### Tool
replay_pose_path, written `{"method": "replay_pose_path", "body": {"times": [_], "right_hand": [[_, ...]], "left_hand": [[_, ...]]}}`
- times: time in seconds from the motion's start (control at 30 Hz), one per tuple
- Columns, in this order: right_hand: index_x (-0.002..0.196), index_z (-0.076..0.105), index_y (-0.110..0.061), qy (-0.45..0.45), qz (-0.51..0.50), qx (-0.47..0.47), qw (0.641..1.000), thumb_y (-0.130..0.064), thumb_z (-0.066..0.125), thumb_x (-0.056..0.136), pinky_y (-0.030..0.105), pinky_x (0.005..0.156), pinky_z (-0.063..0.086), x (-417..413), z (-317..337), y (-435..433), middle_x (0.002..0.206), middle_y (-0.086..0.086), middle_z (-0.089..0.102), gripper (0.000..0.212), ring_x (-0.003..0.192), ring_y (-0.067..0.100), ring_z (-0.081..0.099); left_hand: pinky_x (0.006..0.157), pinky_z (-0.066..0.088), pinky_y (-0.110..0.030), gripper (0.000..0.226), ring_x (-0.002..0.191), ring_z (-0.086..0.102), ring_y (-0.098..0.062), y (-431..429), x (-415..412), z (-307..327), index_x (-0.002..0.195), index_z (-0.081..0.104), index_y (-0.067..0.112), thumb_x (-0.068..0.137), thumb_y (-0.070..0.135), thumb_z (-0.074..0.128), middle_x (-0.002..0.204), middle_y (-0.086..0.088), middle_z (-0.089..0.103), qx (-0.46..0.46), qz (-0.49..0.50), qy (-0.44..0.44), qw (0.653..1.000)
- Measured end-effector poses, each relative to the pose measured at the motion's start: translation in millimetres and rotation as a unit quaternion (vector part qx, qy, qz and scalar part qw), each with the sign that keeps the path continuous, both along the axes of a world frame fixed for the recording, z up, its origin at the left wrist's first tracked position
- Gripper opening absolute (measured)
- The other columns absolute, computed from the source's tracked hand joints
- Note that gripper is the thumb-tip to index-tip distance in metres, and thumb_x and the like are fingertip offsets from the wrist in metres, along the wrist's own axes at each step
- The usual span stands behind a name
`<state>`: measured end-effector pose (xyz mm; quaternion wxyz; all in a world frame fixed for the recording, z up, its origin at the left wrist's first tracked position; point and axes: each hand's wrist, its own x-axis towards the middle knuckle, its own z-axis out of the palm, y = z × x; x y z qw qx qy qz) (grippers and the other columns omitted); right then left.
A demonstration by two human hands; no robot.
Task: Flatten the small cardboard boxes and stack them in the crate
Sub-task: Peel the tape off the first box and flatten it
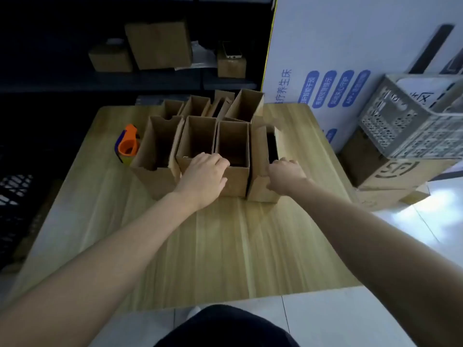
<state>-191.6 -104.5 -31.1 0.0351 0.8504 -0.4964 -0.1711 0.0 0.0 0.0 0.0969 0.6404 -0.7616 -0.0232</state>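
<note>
Several small open-topped cardboard boxes stand in two rows at the far middle of the wooden table (225,246). My left hand (204,175) grips the near rim of a front-row box (234,146), its fingers curled over the edge. My right hand (285,175) grips the near edge of the rightmost front box (263,151), which looks partly squeezed narrow. The grey perforated plastic crate (411,121) sits to the right, off the table, on top of a large cardboard carton.
An orange and blue tape dispenser (127,144) lies left of the boxes. A large white printed carton (350,58) stands behind the table's right corner. Dark shelves behind hold more cartons (157,46). A brown carton (390,169) supports the crate.
</note>
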Motion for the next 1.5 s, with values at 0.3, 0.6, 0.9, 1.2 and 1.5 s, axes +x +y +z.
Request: {"method": "replay_pose_path", "body": {"times": [0.3, 0.6, 0.9, 1.2, 1.5], "right_hand": [[0.126, 0.049, -0.016, -0.076, -0.055, -0.034, 0.995, -0.008, 0.05, 0.092, 0.038, 0.087, 0.038, -9.0, -27.1, -7.0, 0.102, 0.011, 0.064, 0.036, 0.109, 0.029, 0.047], [0.102, 0.063, -0.023, -0.211, -0.109, -0.111, 0.965, -0.008, 0.045, 0.09, 0.037, 0.08, 0.032, -39.5, 0.4, -9.1, 0.097, 0.008, 0.061, 0.026, 0.102, 0.028, 0.048], [0.085, 0.062, -0.001, -0.458, -0.312, -0.053, 0.831, -0.012, 0.054, 0.088, 0.029, 0.058, 0.038, -91.5, 56.4, -7.4, 0.075, 0.005, 0.054, 0.013, 0.069, 0.021, 0.05], [0.11, 0.062, -0.003, -0.485, -0.442, 0.131, 0.743, -0.014, 0.056, 0.091, 0.034, 0.081, 0.048, -123.2, 29.9, 12.3, 0.097, 0.011, 0.057, 0.023, 0.1, 0.031, 0.06], [0.151, 0.015, -0.025, -0.186, -0.057, 0.036, 0.98, -0.054, 0.076, 0.068, 0.052, 0.116, 0.003, -115.7, 28.8, 30.5, 0.158, -0.002, 0.013, 0.107, 0.146, 0.025, -0.001]], "left_hand": [[0.111, 0.024, -0.032, 0.038, 0.126, 0.043, -0.019, -12.8, -26.4, -0.4, 0.132, 0.049, 0.015, 0.096, 0.024, 0.05, 0.133, -0.003, 0.051, -0.005, -0.054, 0.017, 0.998], [0.112, 0.026, -0.033, 0.038, 0.126, 0.044, -0.019, -17.3, -49.8, 1.0, 0.132, 0.049, 0.014, 0.095, 0.024, 0.052, 0.133, -0.004, 0.051, -0.003, -0.073, 0.04, 0.997], [0.113, 0.021, -0.042, 0.084, 0.134, 0.033, -0.025, -29.4, -87.3, -1.3, 0.144, 0.029, 0.014, 0.08, 0.057, 0.062, 0.145, -0.007, 0.036, 0.018, -0.054, 0.057, 0.997], [0.114, 0.017, -0.046, 0.126, 0.142, 0.015, -0.03, -26.7, -113.9, -17.7, 0.151, 0.001, 0.019, 0.059, 0.076, 0.066, 0.156, -0.006, 0.014, 0.232, -0.049, -0.003, 0.972], [0.113, 0.027, -0.045, 0.113, 0.141, 0.019, -0.025, -26.5, -119.0, -26.0, 0.151, 0.011, 0.024, 0.065, 0.056, 0.077, 0.156, 0.003, 0.014, 0.251, -0.033, 0.117, 0.96]]}}
